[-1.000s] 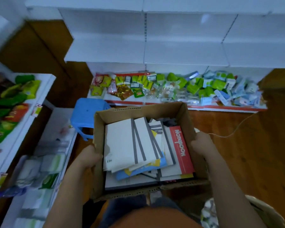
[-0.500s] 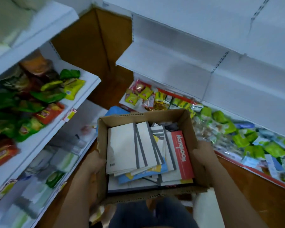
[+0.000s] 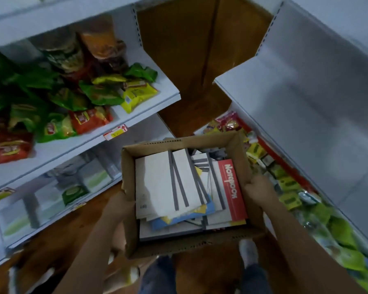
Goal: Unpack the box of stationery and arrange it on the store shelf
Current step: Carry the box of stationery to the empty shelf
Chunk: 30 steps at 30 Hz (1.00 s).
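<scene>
I carry an open cardboard box (image 3: pixel 129 236) in front of me at waist height. Inside lie several notebooks: white ones with grey spines (image 3: pixel 157 183) on top at the left, a red-covered notebook (image 3: pixel 232 189) at the right, and a blue and yellow one (image 3: pixel 185 215) under them. My left hand (image 3: pixel 117 206) grips the box's left wall. My right hand (image 3: pixel 257 189) grips its right wall, fingers curled over the rim. A bare white shelf (image 3: pixel 285 85) stands at the upper right.
On the left, a white shelf unit (image 3: pixel 106 132) holds green, yellow and red snack bags (image 3: pixel 87 96), with packets on the level below. Small green and yellow packets (image 3: pixel 285 183) fill the low shelf at the right. Brown wooden floor (image 3: pixel 191 66) runs between the units.
The view has swung left and tilted: the snack shelf now fills the left side and the bare shelves sit at the right. Both hands keep holding the box the same way.
</scene>
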Tool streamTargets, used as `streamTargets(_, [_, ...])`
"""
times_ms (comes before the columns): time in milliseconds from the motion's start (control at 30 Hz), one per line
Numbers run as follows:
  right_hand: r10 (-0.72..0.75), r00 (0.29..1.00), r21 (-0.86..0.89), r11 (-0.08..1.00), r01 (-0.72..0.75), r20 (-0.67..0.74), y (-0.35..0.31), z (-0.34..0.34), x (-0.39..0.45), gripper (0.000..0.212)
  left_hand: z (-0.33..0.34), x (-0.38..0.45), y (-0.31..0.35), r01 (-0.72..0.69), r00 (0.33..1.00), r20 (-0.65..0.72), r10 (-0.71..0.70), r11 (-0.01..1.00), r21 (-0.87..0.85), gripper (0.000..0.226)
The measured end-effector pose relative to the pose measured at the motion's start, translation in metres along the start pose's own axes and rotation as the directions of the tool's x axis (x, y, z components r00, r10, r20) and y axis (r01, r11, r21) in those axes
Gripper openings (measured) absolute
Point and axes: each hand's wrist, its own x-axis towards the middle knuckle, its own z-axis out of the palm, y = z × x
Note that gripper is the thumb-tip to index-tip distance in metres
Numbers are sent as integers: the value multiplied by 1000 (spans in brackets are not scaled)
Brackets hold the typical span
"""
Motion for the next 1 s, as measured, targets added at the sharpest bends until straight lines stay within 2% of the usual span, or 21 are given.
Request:
streamTargets(200, [-238, 970, -27, 971, 240, 44, 11, 26, 117, 40, 62, 47, 12, 107, 987, -113, -114, 992, -67, 19])
streamTargets(267, [-250, 967, -12, 968, 251, 46, 24, 39, 156, 35, 79, 64, 17, 105, 982, -148, -114, 992, -67, 14])
streamTargets(333, [-297, 954, 4, 955, 297, 31, 31, 50, 188, 30, 95, 86, 15, 99, 977, -181, -114, 991, -89, 18])
streamTargets(467, [-451, 892, -30, 892, 451, -33, 34, 72, 210, 33, 130, 122, 2, 72, 955, -279, -102, 991, -116, 21])
streamTargets(567, [-535, 841, 13, 843, 538, -80, 48, 100, 224, 25, 153, 144, -8, 42, 903, -419, -92, 991, -126, 28])
streamTargets(633, [-583, 804, -23, 811, 585, -113, 51, 112, 239, 32, 157, 159, -9, 62, 878, -466, -107, 992, -111, 28])
streamTargets(700, [-574, 811, -119, 818, 563, -112, 49, 119, 258, 33, 155, 172, -8, 58, 857, -505, -100, 993, -98, 22])
streamTargets(767, [-571, 808, -211, 816, 538, -144, 49, 124, 273, 25, 156, 181, -8, 17, 822, -567, -58, 997, -78, 14])
streamTargets(867, [-588, 784, -313, 796, 518, -198, 49, 131, 282, 13, 158, 185, -6, -1, 790, -613, -14, 1000, -25, 16])
streamTargets(1000, [-621, 729, -432, 764, 480, -289, 48, 135, 266, 12, 161, 174, -4, 5, 737, -675, 32, 999, 52, 11])
